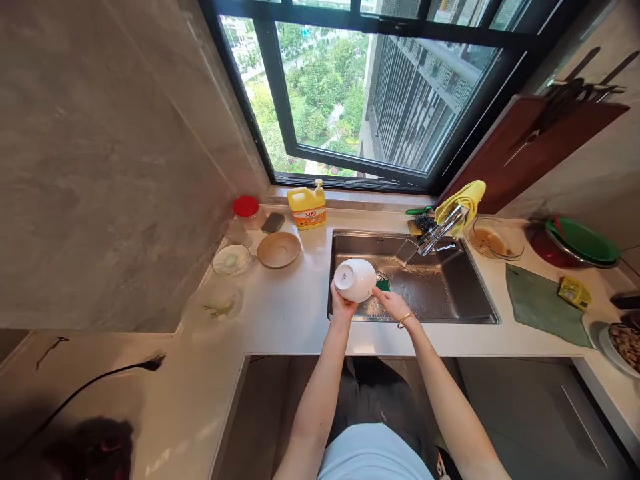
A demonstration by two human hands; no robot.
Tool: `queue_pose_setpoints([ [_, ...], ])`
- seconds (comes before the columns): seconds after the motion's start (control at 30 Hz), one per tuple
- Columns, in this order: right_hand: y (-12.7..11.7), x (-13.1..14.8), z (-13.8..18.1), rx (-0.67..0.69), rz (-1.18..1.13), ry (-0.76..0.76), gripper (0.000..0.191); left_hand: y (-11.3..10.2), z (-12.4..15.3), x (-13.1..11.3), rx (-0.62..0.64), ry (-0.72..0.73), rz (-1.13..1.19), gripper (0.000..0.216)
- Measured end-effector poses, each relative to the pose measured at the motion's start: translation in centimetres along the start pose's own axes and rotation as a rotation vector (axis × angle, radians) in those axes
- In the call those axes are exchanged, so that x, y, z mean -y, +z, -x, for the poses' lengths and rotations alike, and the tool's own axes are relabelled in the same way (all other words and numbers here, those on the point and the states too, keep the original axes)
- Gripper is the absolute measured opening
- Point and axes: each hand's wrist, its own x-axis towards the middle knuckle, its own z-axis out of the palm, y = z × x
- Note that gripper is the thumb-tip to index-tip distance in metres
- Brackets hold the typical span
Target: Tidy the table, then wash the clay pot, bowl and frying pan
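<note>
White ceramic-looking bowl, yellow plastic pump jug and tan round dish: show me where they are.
White ceramic-looking bowl (pixel 362 280): head view, on its outer wall.
Yellow plastic pump jug (pixel 309 215): head view, on its front label.
Tan round dish (pixel 279 250): head view, on its bare middle.

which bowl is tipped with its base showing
The white bowl, held over the sink. The glass bowl by the tap and the food bowl at far right stand upright on the counter.

Looks out through a black-framed window (pixel 360 162) onto green trees (pixel 325 93) and a neighbouring building (pixel 425 100), taking in bright daylight. Has brownish-grey stone-look walls (pixel 125 167) to left and right, a glossy white bench (pixel 293 303) and a dark grey cabinet (pixel 530 407) beneath.
</note>
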Motion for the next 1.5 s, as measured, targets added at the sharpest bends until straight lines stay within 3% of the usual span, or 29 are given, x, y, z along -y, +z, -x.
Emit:
queue_pose_setpoints([
  [0.07,-1.5,0.4,-0.1,-0.085,0.044,0.104,0.059,0.2,0.4,-0.6,0.015,0.163,-0.082,0.049],
  [0.1,-2.0,0.7,0.0,-0.064,-0.005,0.168,0.064,0.4,0.6,-0.9,0.043,0.242,-0.142,0.048],
  [0.17,-2.5,1.4,0.3,0.069,-0.149,0.252,0.072,0.9,1.3,-1.1,0.097,0.343,-0.29,0.047],
  [0.23,-2.6,2.0,0.7,0.176,-0.222,0.211,0.067,1.7,2.0,-0.9,0.113,0.374,-0.411,0.046],
  [0.33,-2.7,2.6,1.3,0.143,-0.185,0.062,0.052,3.0,3.0,-0.2,0.08,0.354,-0.442,0.047],
  [0.5,-2.7,2.8,2.0,-0.008,-0.266,0.0,0.057,4.1,4.3,-0.2,0.167,0.303,-0.459,0.051],
  [0.6,-2.5,1.9,1.5,-0.074,-0.306,0.001,0.057,3.2,3.8,-0.8,0.236,0.314,-0.542,0.042],
  [0.73,-2.3,-0.8,0.5,-0.175,-0.21,0.168,0.052,1.0,2.0,-0.4,0.182,0.108,-0.693,0.035],
  [0.8,-2.3,-1.9,0.2,-0.203,-0.159,0.179,0.054,0.1,1.5,0.1,0.168,0.047,-0.752,0.034],
  [0.9,-2.5,-2.4,-0.4,-0.205,-0.117,0.087,0.063,0.2,1.1,0.2,0.186,0.077,-0.855,0.043],
  [0.97,-2.8,-2.1,-1.0,-0.192,-0.08,0.103,0.066,0.7,1.1,-0.2,0.208,0.049,-0.974,0.046],
  [1.07,-3.8,-1.6,-1.1,-0.063,-0.073,0.14,0.078,1.2,1.4,-0.8,0.262,0.057,-1.088,0.051],
  [1.17,-5.7,-1.5,0.6,0.19,-0.272,0.082,0.1,0.8,2.2,-0.8,0.376,0.358,-1.187,0.06],
  [1.27,-7.6,-1.3,3.1,0.337,-0.537,0.103,0.092,0.5,2.9,-0.4,0.543,0.872,-1.386,0.055],
  [1.33,-8.4,-1.0,4.6,0.385,-0.598,0.163,0.079,0.6,3.0,0.1,0.723,1.139,-1.511,0.044],
  [1.4,-8.9,-0.7,5.7,0.423,-0.561,0.22,0.071,0.9,3.2,0.7,0.975,1.304,-1.595,0.029],
  [1.5,-8.8,-0.9,7.2,0.301,-0.452,0.246,0.058,1.3,3.8,1.4,1.286,1.464,-1.647,0.016],
])
